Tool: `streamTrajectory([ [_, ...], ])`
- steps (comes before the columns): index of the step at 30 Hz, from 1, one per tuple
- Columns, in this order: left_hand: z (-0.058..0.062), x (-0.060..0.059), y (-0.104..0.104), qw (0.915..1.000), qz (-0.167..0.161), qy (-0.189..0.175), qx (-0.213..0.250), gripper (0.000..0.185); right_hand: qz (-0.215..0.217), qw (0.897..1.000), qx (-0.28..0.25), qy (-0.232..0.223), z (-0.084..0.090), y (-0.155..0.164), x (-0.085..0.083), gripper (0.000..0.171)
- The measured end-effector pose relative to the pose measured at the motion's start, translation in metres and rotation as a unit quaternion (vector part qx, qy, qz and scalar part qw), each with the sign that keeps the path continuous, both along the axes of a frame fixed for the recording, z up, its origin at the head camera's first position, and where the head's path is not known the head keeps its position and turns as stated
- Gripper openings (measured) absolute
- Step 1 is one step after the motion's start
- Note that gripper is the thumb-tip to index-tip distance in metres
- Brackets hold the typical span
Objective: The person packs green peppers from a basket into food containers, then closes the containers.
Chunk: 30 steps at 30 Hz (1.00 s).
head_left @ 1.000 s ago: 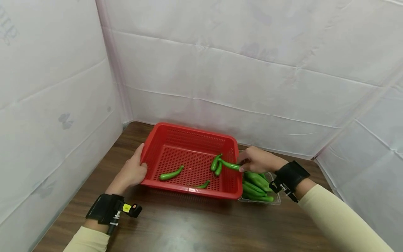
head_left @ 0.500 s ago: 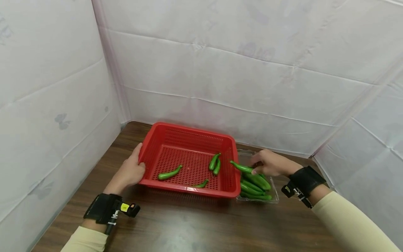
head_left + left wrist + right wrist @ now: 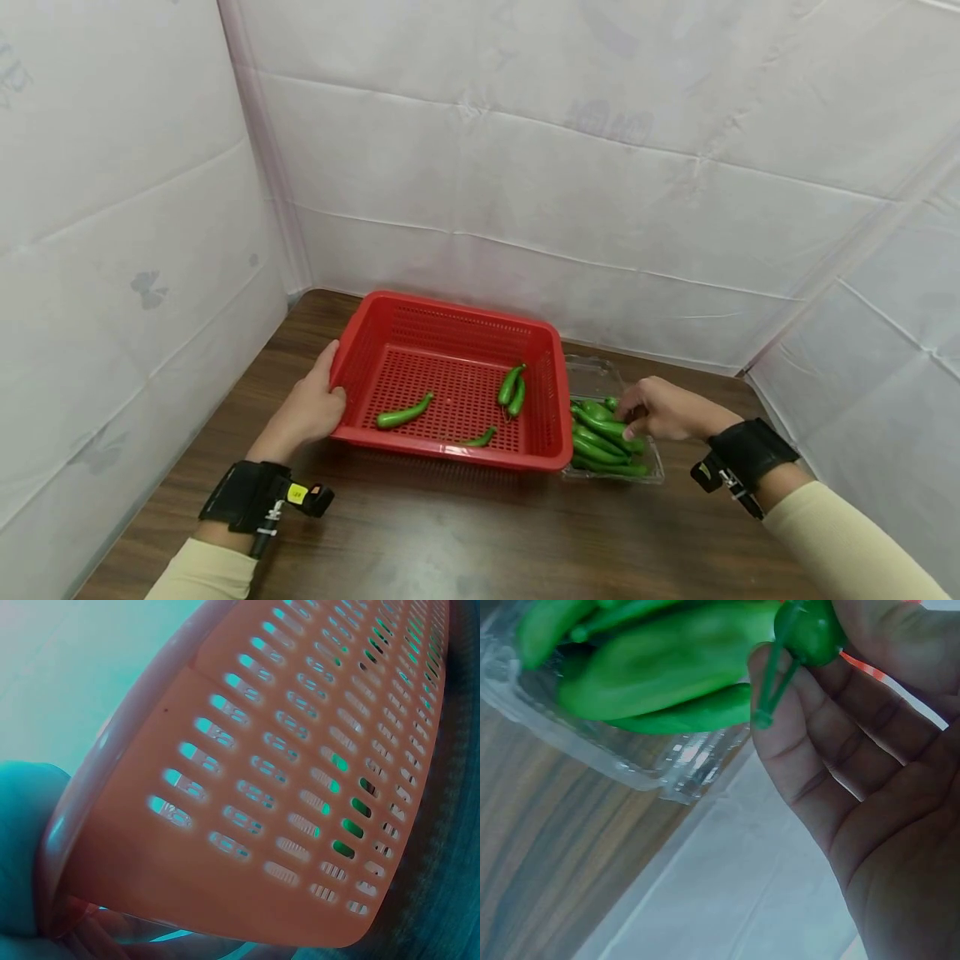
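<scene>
My left hand (image 3: 313,404) grips the left rim of a red perforated plastic basket (image 3: 457,317), thumb on the inside. In the basket lie a curved green chili pepper (image 3: 405,414) at left, another (image 3: 480,438) by the front wall, and a pair (image 3: 512,390) toward the right. Over the clear plastic box (image 3: 656,471) at right, my right hand (image 3: 667,410) pinches a green chili pepper (image 3: 810,634) between thumb and fingers, its stem pointing toward the palm side in the right wrist view. Beneath it, several green peppers (image 3: 660,664) fill the box.
The box's clear lid (image 3: 592,377) lies folded back toward the rear wall. Brown wood-grain table (image 3: 450,533) extends in front of the basket. White sheeting (image 3: 480,183) encloses the back and both sides.
My right hand has carried the chili pepper from the basket's right rim rightward and down to the peppers in the clear box. My left hand stays on the basket rim.
</scene>
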<state>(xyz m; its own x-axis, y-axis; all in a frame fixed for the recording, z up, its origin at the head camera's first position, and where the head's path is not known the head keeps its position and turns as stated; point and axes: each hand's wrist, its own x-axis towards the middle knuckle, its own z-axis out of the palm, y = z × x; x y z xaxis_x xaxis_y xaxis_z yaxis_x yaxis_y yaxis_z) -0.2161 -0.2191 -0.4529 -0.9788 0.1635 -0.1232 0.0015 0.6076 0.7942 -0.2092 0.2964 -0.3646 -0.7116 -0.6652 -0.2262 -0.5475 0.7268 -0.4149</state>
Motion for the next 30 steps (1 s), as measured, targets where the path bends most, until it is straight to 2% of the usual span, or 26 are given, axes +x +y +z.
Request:
streamTrajectory([
  [5, 0.001, 0.001, 0.0, 1.0, 0.001, -0.003, -0.002, 0.076, -0.005, 1.0, -0.015, -0.02, -0.01, 0.008, 0.006, 0.012],
  [11, 0.001, 0.001, -0.001, 1.0, 0.002, -0.005, -0.003, 0.076, -0.004, 0.999, -0.01, -0.049, -0.025, 0.003, 0.014, 0.011],
  [17, 0.001, 0.001, 0.0, 1.0, 0.001, -0.003, -0.003, 0.076, -0.001, 0.999, 0.007, -0.034, -0.037, -0.007, 0.018, 0.015],
  [23, 0.0, 0.0, 0.0, 0.9999, 0.0, -0.01, -0.003, 0.077, -0.023, 0.999, 0.024, -0.036, -0.039, -0.01, 0.017, 0.02],
  [30, 0.0, -0.001, -0.001, 0.9999, 0.003, -0.01, -0.006, 0.077, -0.019, 0.999, -0.003, -0.043, -0.043, -0.005, 0.016, 0.016],
])
